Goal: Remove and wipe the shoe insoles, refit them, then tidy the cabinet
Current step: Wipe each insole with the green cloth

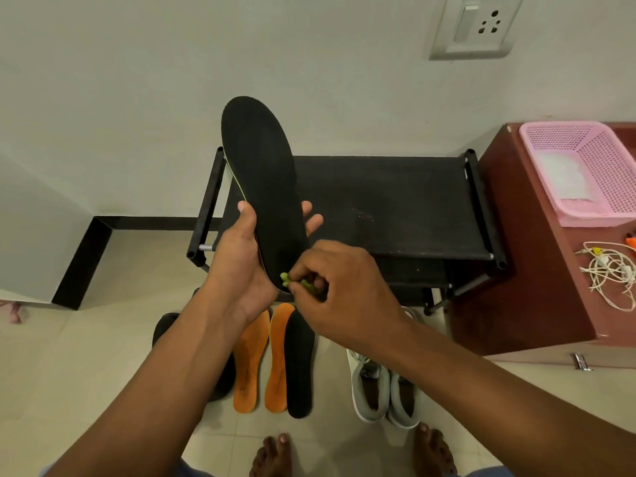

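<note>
At centre frame, the left hand (241,256) grips a black insole (261,187) while right hand (330,287) fingers pinch a green cloth (285,277) against its heel; wiping looks underway. Three insoles (275,359) lie on the floor below, none refitted.

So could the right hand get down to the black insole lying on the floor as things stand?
Probably yes: the black insole on the floor lies uncovered beside the orange ones, but the right hand is pinching a small green cloth.
</note>
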`<state>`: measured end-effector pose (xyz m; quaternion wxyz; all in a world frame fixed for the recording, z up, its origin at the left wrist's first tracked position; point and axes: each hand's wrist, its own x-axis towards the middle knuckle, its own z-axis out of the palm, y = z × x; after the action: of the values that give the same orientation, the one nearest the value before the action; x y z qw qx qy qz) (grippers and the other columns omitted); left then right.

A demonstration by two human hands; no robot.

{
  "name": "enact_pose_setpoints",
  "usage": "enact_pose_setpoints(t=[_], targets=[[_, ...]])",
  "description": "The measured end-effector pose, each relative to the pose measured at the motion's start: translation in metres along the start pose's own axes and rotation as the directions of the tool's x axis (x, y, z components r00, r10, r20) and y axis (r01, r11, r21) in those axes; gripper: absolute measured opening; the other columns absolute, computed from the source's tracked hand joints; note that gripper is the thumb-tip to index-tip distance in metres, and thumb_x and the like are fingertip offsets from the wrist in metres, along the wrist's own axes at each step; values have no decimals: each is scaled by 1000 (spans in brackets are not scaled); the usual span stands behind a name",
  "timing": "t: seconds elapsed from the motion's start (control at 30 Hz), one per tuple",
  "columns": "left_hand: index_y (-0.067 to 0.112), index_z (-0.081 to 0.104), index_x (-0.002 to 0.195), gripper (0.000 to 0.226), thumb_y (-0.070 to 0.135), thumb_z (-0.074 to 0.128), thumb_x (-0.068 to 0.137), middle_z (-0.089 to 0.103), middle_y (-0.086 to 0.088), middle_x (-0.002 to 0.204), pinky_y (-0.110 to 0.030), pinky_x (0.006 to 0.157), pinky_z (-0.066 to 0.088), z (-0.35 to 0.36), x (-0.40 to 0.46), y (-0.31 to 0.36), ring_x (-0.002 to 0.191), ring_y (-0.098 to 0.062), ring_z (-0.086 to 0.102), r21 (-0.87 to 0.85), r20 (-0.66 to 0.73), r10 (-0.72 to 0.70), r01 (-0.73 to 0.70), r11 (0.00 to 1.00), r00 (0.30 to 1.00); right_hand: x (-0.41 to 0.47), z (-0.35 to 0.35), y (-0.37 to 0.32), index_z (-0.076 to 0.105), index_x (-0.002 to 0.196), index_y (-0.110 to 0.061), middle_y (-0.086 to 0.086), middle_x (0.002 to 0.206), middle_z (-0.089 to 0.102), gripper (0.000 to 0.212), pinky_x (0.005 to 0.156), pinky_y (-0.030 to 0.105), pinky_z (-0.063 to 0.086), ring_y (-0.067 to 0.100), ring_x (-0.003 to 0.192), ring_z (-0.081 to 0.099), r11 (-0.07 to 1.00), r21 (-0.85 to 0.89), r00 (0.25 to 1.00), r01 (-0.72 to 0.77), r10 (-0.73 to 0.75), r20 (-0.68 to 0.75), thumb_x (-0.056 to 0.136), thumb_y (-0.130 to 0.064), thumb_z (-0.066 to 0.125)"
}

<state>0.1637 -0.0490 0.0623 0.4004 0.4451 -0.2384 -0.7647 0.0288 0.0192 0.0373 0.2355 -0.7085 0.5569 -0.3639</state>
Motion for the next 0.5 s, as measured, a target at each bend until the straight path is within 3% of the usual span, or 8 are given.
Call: enact_pose_setpoints(t=[0.13,0.27,0.4,0.5], targets=[[18,61,133,65,60,19,107,70,-9,134,-46,101,51,2,-3,0,123,-27,68,32,48,-46,45,998,998,2,-4,1,69,84,-17,-8,81,59,5,63,12,42,5,70,53,999,-42,999,-13,11,-40,86,-16,74],[18,65,134,70,63,20,107,70,-13,133,-51,103,51,4,-8,-1,122,-32,68,154,136,-138,116,981,981,8,-14,13,68,83,-16,-6,84,59,9,70,7,41,0,71,51,990,-125,988,-64,44,-151,84,-14,77],[23,61,136,55,55,26,108,74,-11,125,-42,86,63,11,-12,-8,116,-29,71,249,179,-126,78,965,976,15,-27,27,69,84,-16,-5,86,59,9,63,9,42,4,72,53,977,-173,969,-128,86,-233,84,-17,78],[23,56,141,53,52,25,110,72,-11,127,-47,91,61,11,-11,-12,118,-31,70,310,222,-116,42,950,968,18,-34,34,69,85,-15,-4,85,59,7,62,8,39,4,70,52,972,-189,955,-136,78,-284,85,-14,76]])
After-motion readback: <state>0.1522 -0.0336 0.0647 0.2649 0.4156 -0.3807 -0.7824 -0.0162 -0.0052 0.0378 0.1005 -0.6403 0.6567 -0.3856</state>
